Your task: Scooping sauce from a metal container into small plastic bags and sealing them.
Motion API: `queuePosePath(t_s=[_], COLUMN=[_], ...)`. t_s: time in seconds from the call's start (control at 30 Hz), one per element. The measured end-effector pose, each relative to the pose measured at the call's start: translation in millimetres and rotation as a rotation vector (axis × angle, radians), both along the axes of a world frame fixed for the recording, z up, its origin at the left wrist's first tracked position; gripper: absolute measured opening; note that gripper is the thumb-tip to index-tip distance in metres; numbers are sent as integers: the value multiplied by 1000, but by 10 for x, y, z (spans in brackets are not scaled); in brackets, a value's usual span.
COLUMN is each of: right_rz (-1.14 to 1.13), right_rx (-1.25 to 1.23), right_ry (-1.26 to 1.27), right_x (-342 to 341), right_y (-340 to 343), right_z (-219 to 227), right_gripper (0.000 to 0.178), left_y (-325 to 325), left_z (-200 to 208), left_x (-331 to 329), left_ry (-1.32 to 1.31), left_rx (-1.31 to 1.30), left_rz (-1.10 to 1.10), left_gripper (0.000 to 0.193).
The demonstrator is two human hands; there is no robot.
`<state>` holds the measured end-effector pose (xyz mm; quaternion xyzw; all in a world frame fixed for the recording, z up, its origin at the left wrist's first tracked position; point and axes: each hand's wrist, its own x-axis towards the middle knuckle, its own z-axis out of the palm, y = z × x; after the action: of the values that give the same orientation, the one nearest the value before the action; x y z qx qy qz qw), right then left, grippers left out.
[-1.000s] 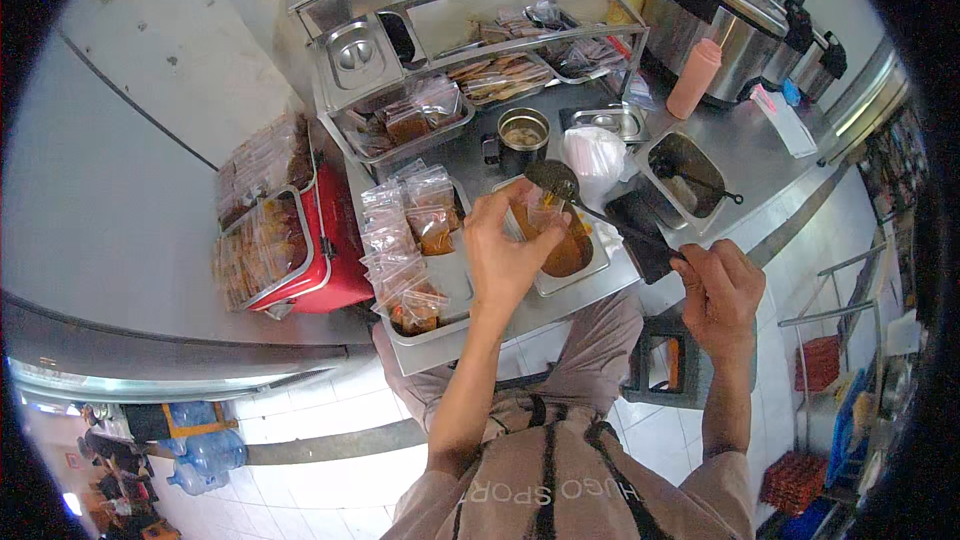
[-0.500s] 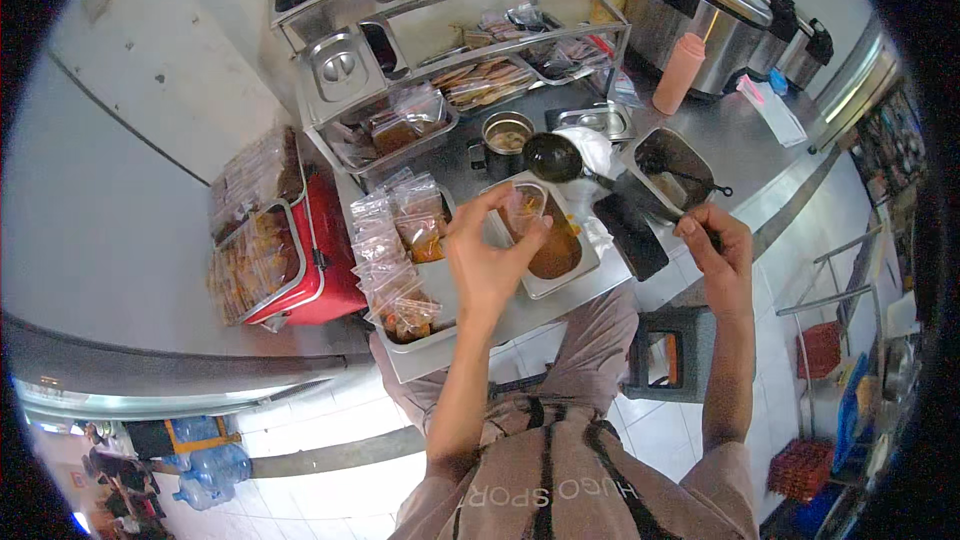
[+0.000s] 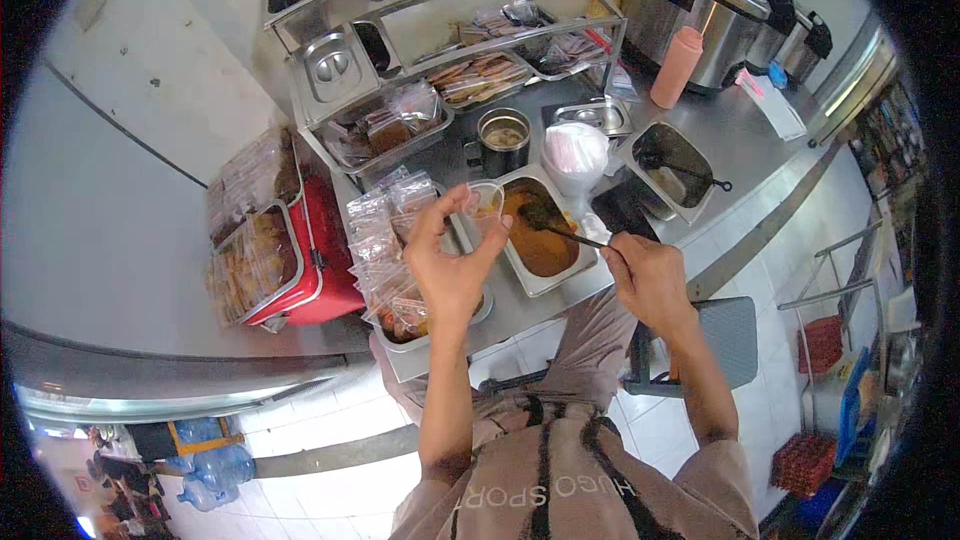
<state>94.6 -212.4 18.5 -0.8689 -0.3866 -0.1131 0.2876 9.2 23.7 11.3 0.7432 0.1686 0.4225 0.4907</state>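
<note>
My left hand (image 3: 452, 262) pinches a clear plastic piece with a round rim (image 3: 486, 198) between thumb and fingers; I cannot make out whether it is a cup or a funnel. Closed around a dark ladle's handle is my right hand (image 3: 648, 278). The ladle (image 3: 543, 217) has its bowl down in the orange-brown sauce of a rectangular steel pan (image 3: 541, 286), just right of my left hand. Left of it, several small zip bags (image 3: 374, 240) of sauce stand in a tray, partly hidden by my left hand and forearm.
A steel mug (image 3: 503, 143) and a stack of white plastic bags or cups (image 3: 577, 152) sit behind the sauce pan. A steel pan (image 3: 672, 172) with a utensil, a dark flat object (image 3: 622, 210) and a pink bottle (image 3: 677, 68) are rightward. A red box (image 3: 325, 250) of bags stands left.
The ladle has dropped from above the far end of the sauce pan into the sauce. My right hand has moved left and down with it; my left hand has shifted slightly left.
</note>
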Motion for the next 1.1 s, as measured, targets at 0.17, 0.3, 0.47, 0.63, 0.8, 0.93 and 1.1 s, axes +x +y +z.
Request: queuePosePath(t_s=[0.17,0.3,0.47,0.63,0.8,0.93,1.1], right_rz=[-2,-92,-116,-141,-131,-26,-14], right_rx=[34,167,326,496,484,450,404], right_ry=[201,477,686,756,763,482,392], right_x=[49,196,296,321,240,179,97], right_y=[-79,-247,-402,-421,-407,-328,-272], right_z=[-45,-169,-100,83,476,596,695], right_gripper=[16,20,22,22,22,22,19], left_y=[23,43,62,52,-40,-95,-129], left_z=[-44,-99,-161,-189,-149,-136,-100], left_x=[-1,1,24,49,80,88,113], left_ry=[20,28,23,26,65,104,60], left_rx=[-12,-11,-7,6,45,56,96], left_rz=[4,11,7,5,-11,-26,-34], left_gripper=[49,49,50,49,51,52,50])
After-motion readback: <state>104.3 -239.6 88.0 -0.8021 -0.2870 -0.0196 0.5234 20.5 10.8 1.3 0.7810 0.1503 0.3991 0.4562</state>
